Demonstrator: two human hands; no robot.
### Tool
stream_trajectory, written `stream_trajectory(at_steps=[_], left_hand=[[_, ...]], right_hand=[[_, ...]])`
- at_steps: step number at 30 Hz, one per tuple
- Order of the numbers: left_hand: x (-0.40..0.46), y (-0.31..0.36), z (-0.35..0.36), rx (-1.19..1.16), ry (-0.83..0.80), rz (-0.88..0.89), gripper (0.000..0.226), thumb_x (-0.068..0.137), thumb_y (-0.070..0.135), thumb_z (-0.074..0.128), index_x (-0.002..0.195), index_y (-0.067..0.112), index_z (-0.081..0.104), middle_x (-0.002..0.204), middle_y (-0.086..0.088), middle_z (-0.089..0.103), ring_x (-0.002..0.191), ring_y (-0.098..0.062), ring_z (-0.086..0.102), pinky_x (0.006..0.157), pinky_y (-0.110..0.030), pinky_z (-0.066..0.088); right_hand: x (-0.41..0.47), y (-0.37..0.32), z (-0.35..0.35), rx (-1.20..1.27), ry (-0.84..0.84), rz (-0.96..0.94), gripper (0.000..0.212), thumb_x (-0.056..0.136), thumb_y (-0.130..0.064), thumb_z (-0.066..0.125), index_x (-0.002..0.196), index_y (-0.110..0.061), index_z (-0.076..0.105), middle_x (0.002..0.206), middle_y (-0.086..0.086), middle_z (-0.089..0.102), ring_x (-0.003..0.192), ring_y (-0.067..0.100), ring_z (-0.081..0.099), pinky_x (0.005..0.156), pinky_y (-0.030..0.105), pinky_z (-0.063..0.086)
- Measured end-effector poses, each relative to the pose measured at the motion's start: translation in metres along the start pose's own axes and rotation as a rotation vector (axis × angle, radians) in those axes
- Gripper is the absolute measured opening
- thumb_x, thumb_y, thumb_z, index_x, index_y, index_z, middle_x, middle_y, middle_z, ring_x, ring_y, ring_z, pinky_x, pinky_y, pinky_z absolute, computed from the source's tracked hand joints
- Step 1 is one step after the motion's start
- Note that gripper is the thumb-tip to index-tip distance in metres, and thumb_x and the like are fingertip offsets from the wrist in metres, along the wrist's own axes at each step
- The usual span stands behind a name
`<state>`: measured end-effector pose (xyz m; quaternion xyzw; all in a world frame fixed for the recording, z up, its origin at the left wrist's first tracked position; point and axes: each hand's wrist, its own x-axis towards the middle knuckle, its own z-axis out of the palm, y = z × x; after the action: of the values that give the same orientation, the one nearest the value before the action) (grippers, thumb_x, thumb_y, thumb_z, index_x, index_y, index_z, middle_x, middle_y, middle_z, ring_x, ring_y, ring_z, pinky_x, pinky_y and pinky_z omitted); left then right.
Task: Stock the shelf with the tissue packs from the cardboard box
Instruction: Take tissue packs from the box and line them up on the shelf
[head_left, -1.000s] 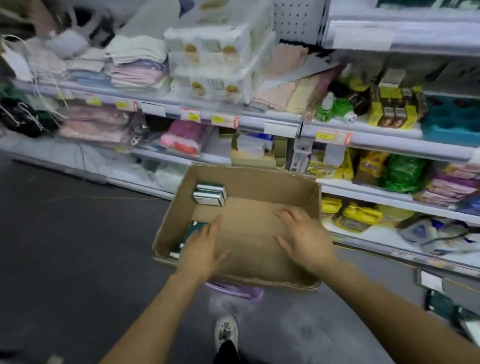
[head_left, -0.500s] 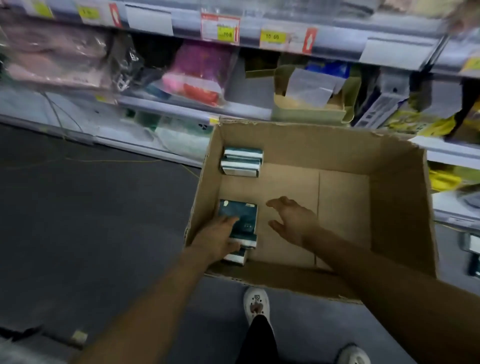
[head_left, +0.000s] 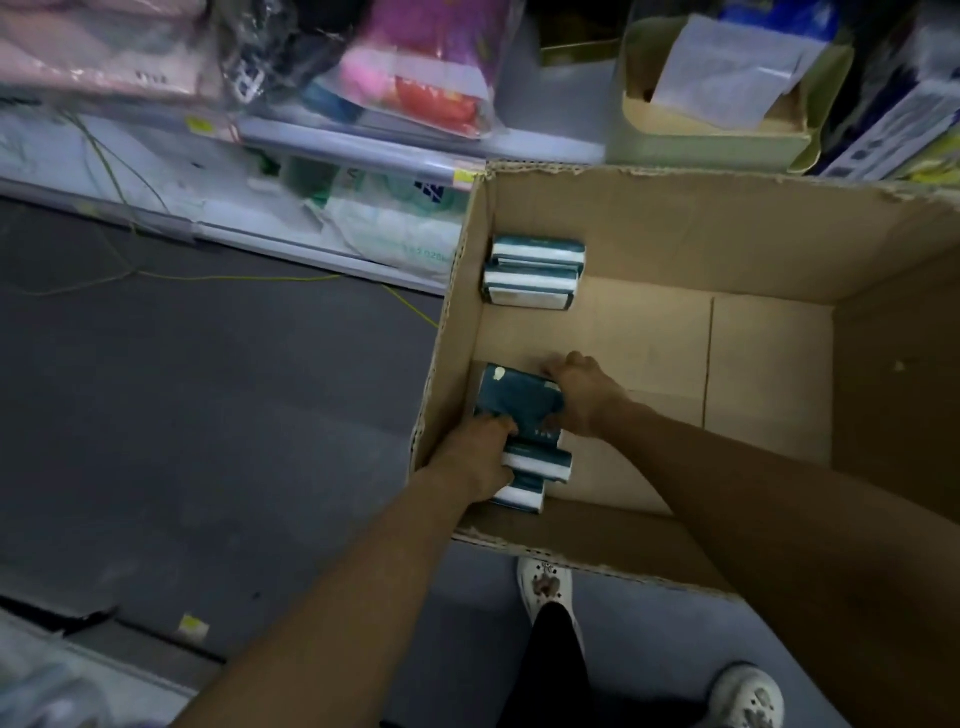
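The cardboard box (head_left: 675, 228) stands on the floor just before the shelf (head_left: 363, 150), and the tissue packs lie against its left wall: one small stack (head_left: 532, 270) in the far corner and one near stack (head_left: 519, 415) under our hands. Our left hand (head_left: 475, 457) curls its fingers over the near edge of the top pack and our right hand (head_left: 582, 395) grips its far right side. To do it well, we should squeeze the stack evenly from both sides and lift straight up, so the lower packs do not slip out.
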<state>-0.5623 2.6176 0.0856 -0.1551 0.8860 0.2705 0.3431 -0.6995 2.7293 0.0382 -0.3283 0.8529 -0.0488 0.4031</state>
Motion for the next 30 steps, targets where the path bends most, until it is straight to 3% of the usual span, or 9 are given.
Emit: stream_trajectory(at_steps=[5, 9, 14, 16, 19, 21, 24, 27, 30], left_hand=[[-0.005, 0.004, -0.003, 0.067, -0.003, -0.005, 0.043, 0.094, 0.022, 0.062, 0.135, 0.015, 0.050, 0.133, -0.008, 0.052, 0.117, -0.023, 0.052, 0.099, -0.033, 0.045], [-0.015, 0.015, -0.009, 0.041, 0.046, -0.024, 0.031, 0.099, 0.025, 0.053, 0.128, 0.015, 0.055, 0.123, -0.008, 0.060, 0.106, -0.022, 0.057, 0.091, -0.032, 0.048], [-0.040, 0.040, -0.026, 0.043, 0.128, -0.054, 0.033, 0.099, 0.033, 0.047, 0.127, 0.016, 0.053, 0.113, -0.009, 0.063, 0.097, -0.025, 0.060, 0.079, -0.035, 0.050], [-0.054, 0.060, -0.036, -0.091, 0.184, -0.081, 0.027, 0.100, 0.033, 0.047, 0.112, 0.010, 0.054, 0.099, -0.011, 0.063, 0.094, -0.029, 0.061, 0.073, -0.035, 0.046], [-0.075, 0.107, -0.050, -0.388, 0.290, -0.091, 0.021, 0.098, 0.029, 0.051, 0.100, 0.008, 0.053, 0.090, -0.012, 0.062, 0.089, -0.032, 0.062, 0.076, -0.041, 0.049], [-0.091, 0.147, -0.054, -0.515, 0.358, -0.068, 0.021, 0.097, 0.023, 0.052, 0.115, 0.013, 0.051, 0.094, -0.007, 0.063, 0.091, -0.029, 0.062, 0.081, -0.042, 0.051], [-0.114, 0.216, -0.054, -0.636, 0.467, 0.106, 0.049, 0.095, 0.010, 0.049, 0.140, 0.029, 0.041, 0.108, 0.000, 0.063, 0.091, -0.020, 0.063, 0.082, -0.034, 0.051], [-0.146, 0.297, -0.048, -0.648, 0.503, 0.268, 0.039, 0.096, -0.002, 0.043, 0.116, 0.022, 0.067, 0.107, -0.005, 0.063, 0.073, 0.001, 0.057, 0.065, -0.010, 0.042], [-0.168, 0.371, -0.043, -0.714, 0.524, 0.310, 0.032, 0.098, 0.004, 0.045, 0.104, 0.016, 0.074, 0.095, -0.005, 0.068, 0.065, 0.001, 0.055, 0.056, -0.013, 0.039]], right_hand=[[-0.012, 0.014, -0.008, 0.104, 0.058, 0.040, 0.057, 0.075, -0.034, 0.079, 0.124, -0.017, 0.056, 0.121, 0.010, 0.044, 0.112, 0.026, 0.041, 0.094, 0.039, 0.044], [-0.043, 0.034, -0.023, 0.537, 0.166, 0.200, 0.043, 0.077, -0.024, 0.079, 0.111, -0.012, 0.055, 0.107, 0.007, 0.059, 0.096, 0.022, 0.057, 0.077, 0.032, 0.049], [-0.119, 0.058, -0.057, 1.010, 0.329, 0.295, 0.032, 0.083, -0.022, 0.075, 0.105, -0.009, 0.057, 0.091, 0.004, 0.064, 0.075, 0.014, 0.058, 0.057, 0.020, 0.044], [-0.156, 0.069, -0.072, 1.138, 0.360, 0.293, 0.029, 0.084, -0.022, 0.074, 0.104, -0.007, 0.059, 0.085, 0.008, 0.065, 0.066, 0.015, 0.056, 0.051, 0.022, 0.042], [-0.208, 0.085, -0.093, 1.282, 0.379, 0.285, 0.029, 0.084, -0.022, 0.074, 0.105, -0.007, 0.063, 0.082, 0.009, 0.066, 0.061, 0.015, 0.057, 0.053, 0.026, 0.045], [-0.242, 0.095, -0.107, 1.403, 0.389, 0.272, 0.032, 0.083, -0.015, 0.074, 0.110, -0.005, 0.061, 0.083, 0.010, 0.069, 0.056, 0.014, 0.062, 0.051, 0.026, 0.052], [-0.297, 0.114, -0.127, 1.634, 0.412, 0.166, 0.038, 0.083, 0.000, 0.068, 0.118, -0.003, 0.053, 0.098, 0.017, 0.070, 0.063, 0.022, 0.070, 0.062, 0.036, 0.061], [-0.360, 0.145, -0.141, 1.654, 0.497, 0.054, 0.041, 0.080, -0.002, 0.071, 0.118, -0.009, 0.057, 0.109, 0.008, 0.071, 0.084, 0.022, 0.070, 0.079, 0.044, 0.057], [-0.414, 0.172, -0.152, 1.580, 0.579, -0.007, 0.043, 0.076, -0.011, 0.078, 0.116, -0.013, 0.063, 0.100, -0.002, 0.073, 0.084, 0.014, 0.064, 0.072, 0.033, 0.049]])
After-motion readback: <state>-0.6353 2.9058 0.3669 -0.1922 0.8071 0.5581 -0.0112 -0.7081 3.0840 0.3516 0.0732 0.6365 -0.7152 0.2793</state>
